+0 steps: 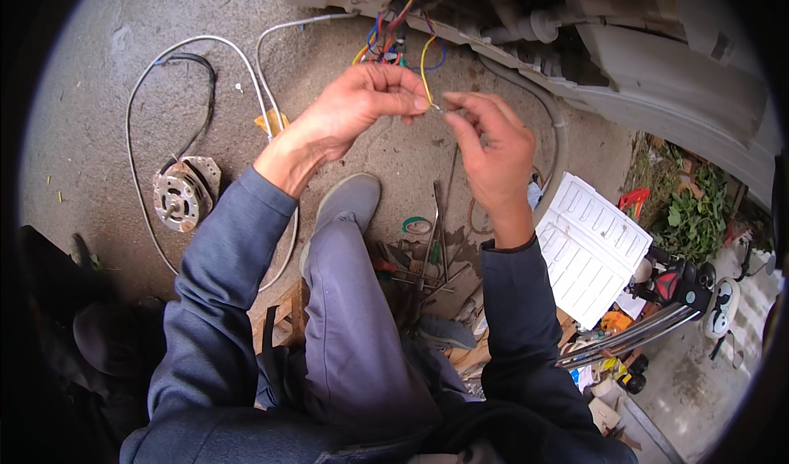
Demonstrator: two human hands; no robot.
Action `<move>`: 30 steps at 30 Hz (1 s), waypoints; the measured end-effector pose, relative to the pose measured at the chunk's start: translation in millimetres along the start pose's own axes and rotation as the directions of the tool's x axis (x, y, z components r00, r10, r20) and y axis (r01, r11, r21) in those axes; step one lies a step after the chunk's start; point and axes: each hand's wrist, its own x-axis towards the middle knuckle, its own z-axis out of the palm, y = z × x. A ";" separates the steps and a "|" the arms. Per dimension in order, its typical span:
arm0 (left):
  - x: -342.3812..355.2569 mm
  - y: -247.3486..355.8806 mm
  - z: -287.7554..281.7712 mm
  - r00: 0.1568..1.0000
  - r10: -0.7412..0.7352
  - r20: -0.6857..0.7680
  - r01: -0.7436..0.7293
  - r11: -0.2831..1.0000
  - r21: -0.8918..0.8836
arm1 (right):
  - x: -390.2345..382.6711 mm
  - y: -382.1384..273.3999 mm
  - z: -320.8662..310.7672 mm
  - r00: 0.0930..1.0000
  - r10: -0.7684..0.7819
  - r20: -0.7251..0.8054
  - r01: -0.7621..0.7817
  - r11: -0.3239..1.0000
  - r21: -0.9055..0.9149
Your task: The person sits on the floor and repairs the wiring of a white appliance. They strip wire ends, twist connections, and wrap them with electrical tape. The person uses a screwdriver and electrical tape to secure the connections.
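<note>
**Two hands meet on a yellow wire**

The left hand [362, 106] pinches the yellow wire [425, 61] just short of its bare tip, fingers closed on it. The right hand [493, 147] nips that tip between thumb and forefinger. The wire runs up into the white appliance [657, 78] lying along the concrete floor's [99, 94] far edge. A small motor [182, 194] sits towards the floor's left side.

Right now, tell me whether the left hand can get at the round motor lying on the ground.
Probably yes. The left hand pinches the yellow wire, so it must let go first; the motor lies on open concrete at the person's left, nothing between.
</note>
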 end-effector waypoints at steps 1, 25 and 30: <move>0.2 0.6 -0.9 1.000 -0.003 0.003 0.003 1.000 -0.002 | 1.2 -2.6 -2.5 0.996 -0.083 0.025 0.084 0.994 -0.064; -5.4 2.3 -8.8 0.997 -0.066 0.026 0.069 0.986 -0.151 | 8.3 -4.6 7.6 0.998 -0.055 0.008 0.055 0.996 0.068; -4.5 9.5 -9.0 0.992 -0.111 0.060 0.120 0.974 -0.190 | 21.9 -2.3 1.2 0.856 -0.506 0.100 0.515 0.826 -0.227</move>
